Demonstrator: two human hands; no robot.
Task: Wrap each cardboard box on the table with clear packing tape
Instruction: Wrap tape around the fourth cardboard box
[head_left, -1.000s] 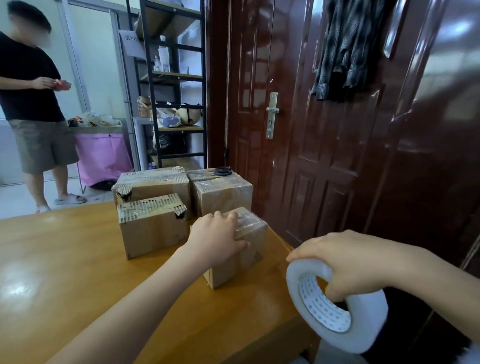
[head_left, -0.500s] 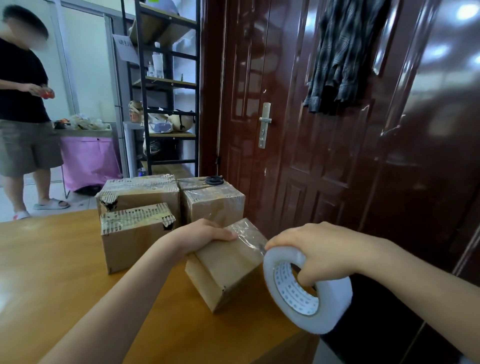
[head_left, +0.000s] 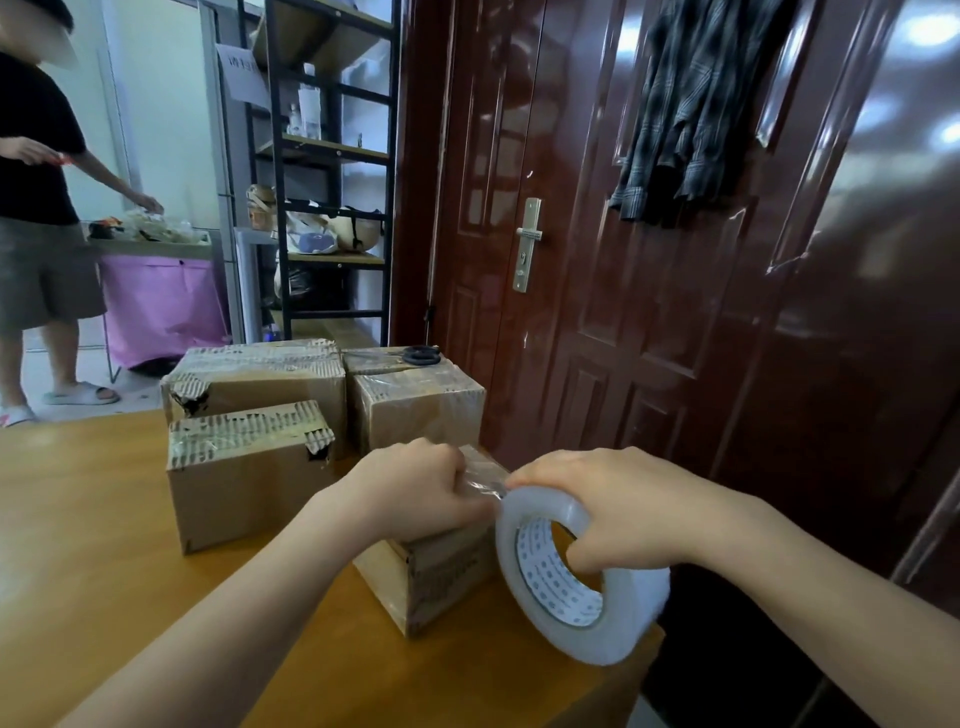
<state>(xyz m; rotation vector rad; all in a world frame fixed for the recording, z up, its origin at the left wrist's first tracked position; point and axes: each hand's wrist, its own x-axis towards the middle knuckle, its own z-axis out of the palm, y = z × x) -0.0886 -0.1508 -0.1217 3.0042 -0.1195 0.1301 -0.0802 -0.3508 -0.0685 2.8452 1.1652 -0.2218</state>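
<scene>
Near the right-hand edge of the wooden worktop, a small cardboard box sits with one corner turned toward the camera. The left hand lies over its top, fingers curled down across the far side in a firm grip on the box. The right hand holds a roll of clear packing tape just beside the box's right face; its fingers wrap over the rim of the roll and the thumb hooks into the core, so that grip is closed on the roll. A short crinkled stretch of tape runs from the roll to the box top between the two hands.

Behind this box stand three more cardboard boxes close together: a front one with torn corrugated edges, a larger one behind it, and a taped one to their right. Black-handled scissors rest on a further box surface at the back right.

Beyond the worktop, a dark red door has a plaid shirt hanging on it. A black shelf rack stands to the left, and a person in a black top and shorts stands by a pink-draped table.
</scene>
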